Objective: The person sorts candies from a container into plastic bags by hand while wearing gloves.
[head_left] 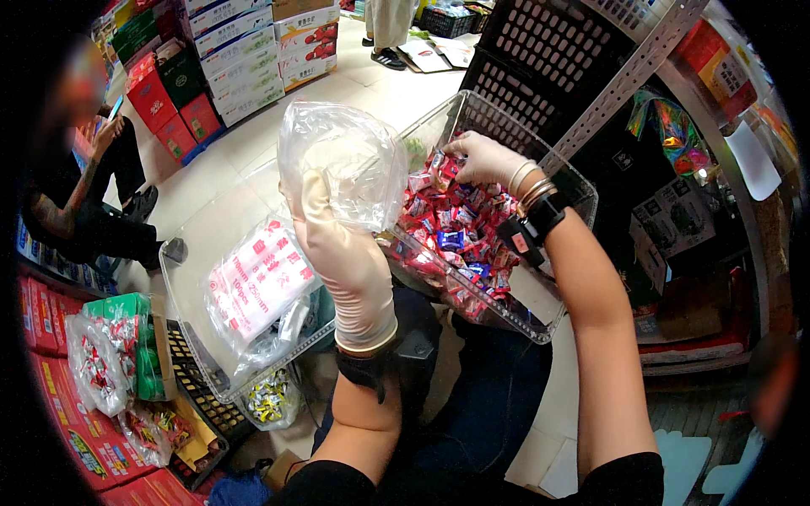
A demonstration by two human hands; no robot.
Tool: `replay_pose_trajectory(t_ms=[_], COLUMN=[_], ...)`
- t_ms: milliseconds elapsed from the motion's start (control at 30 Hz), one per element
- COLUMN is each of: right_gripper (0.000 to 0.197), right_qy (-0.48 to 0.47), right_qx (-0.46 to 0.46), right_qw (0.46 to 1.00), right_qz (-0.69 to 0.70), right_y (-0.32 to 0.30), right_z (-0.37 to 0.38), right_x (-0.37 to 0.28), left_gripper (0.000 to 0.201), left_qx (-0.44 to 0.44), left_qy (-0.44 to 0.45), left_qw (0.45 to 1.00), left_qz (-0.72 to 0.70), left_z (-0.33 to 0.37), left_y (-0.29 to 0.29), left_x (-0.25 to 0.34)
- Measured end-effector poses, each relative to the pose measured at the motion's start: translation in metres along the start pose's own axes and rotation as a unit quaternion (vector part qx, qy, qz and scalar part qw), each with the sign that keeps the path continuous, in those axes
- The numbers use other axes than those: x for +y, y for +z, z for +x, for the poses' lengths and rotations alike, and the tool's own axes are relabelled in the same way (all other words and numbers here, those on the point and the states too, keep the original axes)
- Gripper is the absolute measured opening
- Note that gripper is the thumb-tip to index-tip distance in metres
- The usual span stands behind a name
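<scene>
A clear plastic bag (354, 160) is held up by my left hand (325, 221), which wears a pale glove. The bag's mouth is partly spread, and part of my fingers lies behind or inside the film. To its right, a clear plastic bin (540, 331) contains many small wrapped candies (456, 240), mostly red with some blue. My right hand (494, 162), also gloved, reaches into the bin's far part. Its fingers are closed around a red wrapped candy (442, 171) at the top of the heap. A watch (547, 216) and bracelets circle my right wrist.
Left of my left forearm, another clear bin (221, 392) holds a pack of plastic bags (263, 282). Black crates (527, 72) and a metal shelf post (620, 80) stand beyond the candy bin. Stacked cartons (240, 63) stand far left. A seated person (80, 185) holds a phone.
</scene>
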State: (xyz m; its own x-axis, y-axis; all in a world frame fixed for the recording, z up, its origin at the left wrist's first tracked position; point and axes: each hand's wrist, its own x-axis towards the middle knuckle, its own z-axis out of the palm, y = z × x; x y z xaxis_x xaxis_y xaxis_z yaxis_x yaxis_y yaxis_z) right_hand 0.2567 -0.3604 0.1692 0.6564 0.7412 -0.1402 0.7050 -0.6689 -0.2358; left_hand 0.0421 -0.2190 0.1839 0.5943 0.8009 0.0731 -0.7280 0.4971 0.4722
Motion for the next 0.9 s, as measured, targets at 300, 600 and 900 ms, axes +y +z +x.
replay_pose_trajectory(t_ms=[300, 600, 900], right_gripper=[0.031, 0.032, 0.046], right_qy=[0.132, 0.123, 0.06], right_qx=[0.039, 0.071, 0.099], right_qw=[0.931, 0.95, 0.992], right_qz=[0.337, 0.277, 0.053], right_y=[-0.012, -0.003, 0.018], right_z=[-0.002, 0.009, 0.008], right_x=[0.01, 0.038, 0.04], left_gripper=[0.033, 0.03, 0.04], left_qx=[-0.023, 0.02, 0.011], left_qy=[0.007, -0.024, -0.035], left_qw=[1.0, 0.999, 0.999], left_qz=[0.015, -0.016, -0.004], left_z=[-0.008, -0.012, -0.006], left_y=[0.011, 0.013, 0.004], left_x=[0.004, -0.006, -0.01])
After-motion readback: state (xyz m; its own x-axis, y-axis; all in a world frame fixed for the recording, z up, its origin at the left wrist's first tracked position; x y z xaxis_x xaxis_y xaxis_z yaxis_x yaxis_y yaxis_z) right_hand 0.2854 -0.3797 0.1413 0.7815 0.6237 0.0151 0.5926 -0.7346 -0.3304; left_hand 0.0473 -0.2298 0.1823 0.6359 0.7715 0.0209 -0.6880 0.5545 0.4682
